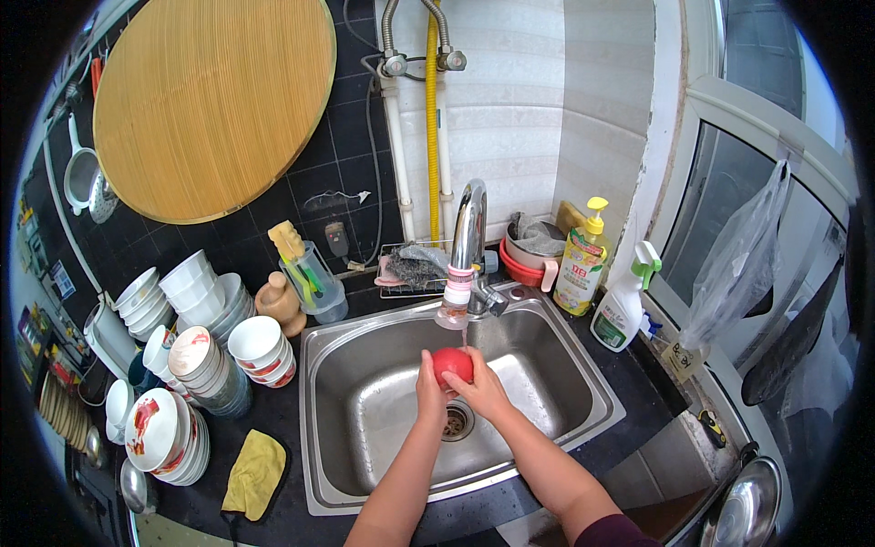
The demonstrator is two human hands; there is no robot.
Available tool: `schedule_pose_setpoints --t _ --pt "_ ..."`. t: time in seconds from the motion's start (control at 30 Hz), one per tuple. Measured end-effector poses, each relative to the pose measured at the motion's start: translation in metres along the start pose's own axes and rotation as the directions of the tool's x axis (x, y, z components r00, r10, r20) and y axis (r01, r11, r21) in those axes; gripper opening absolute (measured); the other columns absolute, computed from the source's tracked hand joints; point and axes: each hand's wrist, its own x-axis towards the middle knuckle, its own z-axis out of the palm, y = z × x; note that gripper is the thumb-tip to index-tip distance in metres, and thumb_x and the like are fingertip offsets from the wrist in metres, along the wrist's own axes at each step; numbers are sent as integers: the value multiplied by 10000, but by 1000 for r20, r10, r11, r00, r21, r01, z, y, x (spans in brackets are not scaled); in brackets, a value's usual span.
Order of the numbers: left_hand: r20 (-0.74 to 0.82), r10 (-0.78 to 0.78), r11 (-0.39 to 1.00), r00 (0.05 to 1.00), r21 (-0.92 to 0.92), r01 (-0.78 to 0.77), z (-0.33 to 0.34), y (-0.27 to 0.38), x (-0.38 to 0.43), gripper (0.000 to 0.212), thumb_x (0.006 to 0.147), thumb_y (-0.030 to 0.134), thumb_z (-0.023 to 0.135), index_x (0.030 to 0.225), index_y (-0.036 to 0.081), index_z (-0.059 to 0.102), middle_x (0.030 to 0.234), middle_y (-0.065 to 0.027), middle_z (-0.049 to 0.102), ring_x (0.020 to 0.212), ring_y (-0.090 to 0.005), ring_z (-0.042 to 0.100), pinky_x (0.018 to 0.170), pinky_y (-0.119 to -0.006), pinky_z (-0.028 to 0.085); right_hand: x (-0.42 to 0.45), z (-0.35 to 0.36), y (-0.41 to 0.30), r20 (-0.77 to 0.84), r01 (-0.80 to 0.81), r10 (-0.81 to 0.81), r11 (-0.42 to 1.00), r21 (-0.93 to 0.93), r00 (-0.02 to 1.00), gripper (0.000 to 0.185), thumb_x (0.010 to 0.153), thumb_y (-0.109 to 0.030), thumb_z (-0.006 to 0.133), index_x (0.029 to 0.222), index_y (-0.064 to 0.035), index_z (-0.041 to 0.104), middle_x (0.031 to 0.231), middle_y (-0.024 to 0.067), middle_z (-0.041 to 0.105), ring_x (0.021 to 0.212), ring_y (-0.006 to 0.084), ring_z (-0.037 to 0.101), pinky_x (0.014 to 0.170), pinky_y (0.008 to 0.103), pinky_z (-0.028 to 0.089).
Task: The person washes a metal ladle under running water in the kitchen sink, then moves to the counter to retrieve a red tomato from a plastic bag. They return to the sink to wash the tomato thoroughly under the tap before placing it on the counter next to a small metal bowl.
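A round red tomato (452,365) is held between both hands over the stainless-steel sink (372,410). My left hand (431,391) cups its left side, while my right hand (484,386) wraps the right side with the thumb across the front. Just above is the chrome faucet (472,212), fitted with a pink and white spout extension (456,299). A thin stream of water runs from it onto the tomato. Behind and below the hands shows the drain strainer (456,420), partly covered by them.
Stacked bowls (262,349) and plates (167,437) crowd the counter on the left, near a yellow cloth (254,472). At the sink's back right stand a dish-soap pump bottle (581,267) and a spray bottle (621,304). A wire rack (410,290) with scouring pads sits behind the sink.
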Motion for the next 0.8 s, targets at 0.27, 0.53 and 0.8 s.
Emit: schedule_pose_setpoints --t 0.27,0.53,0.8 --pt "-22 182 946 983 276 -169 -1 -4 -4 547 880 497 338 1106 10 445 961 -156 559 720 -244 605 521 -325 501 5 10 21 -46 9 2 974 227 999 563 767 -336 631 1160 -17 388 1066 158 509 990 251 506 849 325 406" --pt "229 486 480 843 736 -476 14 4 -27 452 855 293 486 1202 31 362 1091 -225 510 993 -346 519 836 -385 411 14 2 28 30 -237 301 680 694 953 315 840 -298 543 1041 -62 485 978 66 529 903 142 513 783 268 424" --pt "485 579 226 656 677 -700 12 4 -24 598 792 264 590 1236 -21 310 1210 -246 381 1080 -395 425 897 -416 374 14 -6 24 198 -369 409 396 841 891 407 853 -409 443 1076 -72 496 1020 95 538 918 192 535 775 330 466"
